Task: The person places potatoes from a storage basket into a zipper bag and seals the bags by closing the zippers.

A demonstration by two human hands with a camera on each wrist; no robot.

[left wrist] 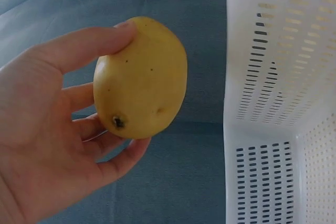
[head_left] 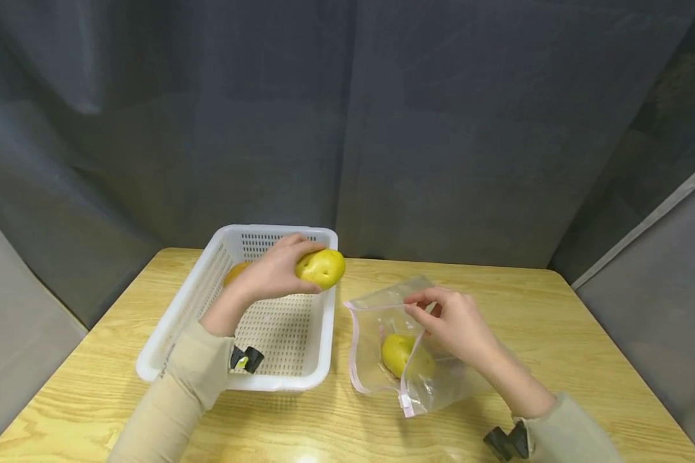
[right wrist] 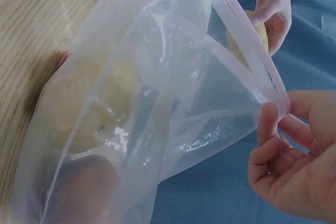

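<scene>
My left hand [head_left: 278,267] holds a yellow potato [head_left: 322,269] between thumb and fingers, above the right side of the white plastic basket [head_left: 327,341]. A dark spot and small dimples mark the potato's skin [left wrist: 142,82] in the left wrist view. My right hand [head_left: 454,321] pinches the rim of a clear zip bag [head_left: 367,347], holding its mouth apart toward the basket. Inside the bag rests another yellow potato [head_left: 398,352]. A blurred brownish shape [right wrist: 86,190] shows through the plastic in the right wrist view; its kind is unclear.
An orange-yellow item [head_left: 235,272] lies in the basket, mostly hidden behind my left hand. The wooden table [head_left: 533,308] carries the basket and bag. Dark curtains [head_left: 452,128] hang behind it, and grey panels stand at both sides.
</scene>
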